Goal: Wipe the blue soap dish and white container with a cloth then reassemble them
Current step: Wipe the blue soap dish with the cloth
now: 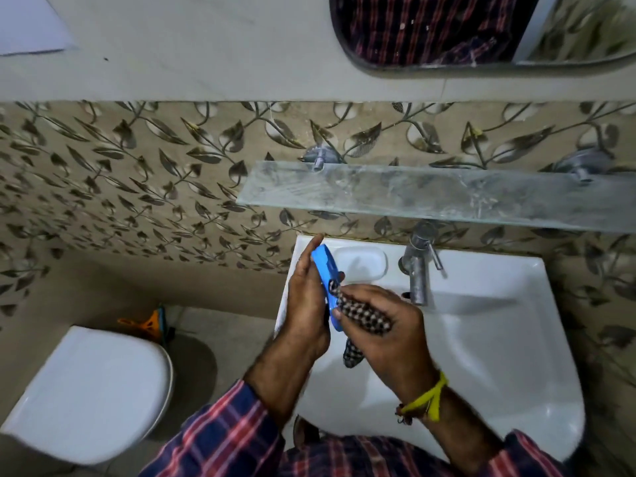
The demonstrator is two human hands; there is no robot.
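My left hand (306,297) holds the blue soap dish (325,266) on edge above the left side of the white sink (481,339). Its palm covers the dish's back, so only a narrow blue strip shows. My right hand (382,325) grips a checked black-and-white cloth (364,318) and presses it against the dish's inner face. A tail of the cloth hangs below the hand over the basin. I see no separate white container; the white shape behind the dish looks like the sink's moulded soap recess (361,263).
A steel tap (418,266) stands at the back of the sink, right of my hands. A glass shelf (430,194) juts from the leaf-patterned wall above it, with a mirror (481,32) higher up. A white toilet (89,394) sits at lower left.
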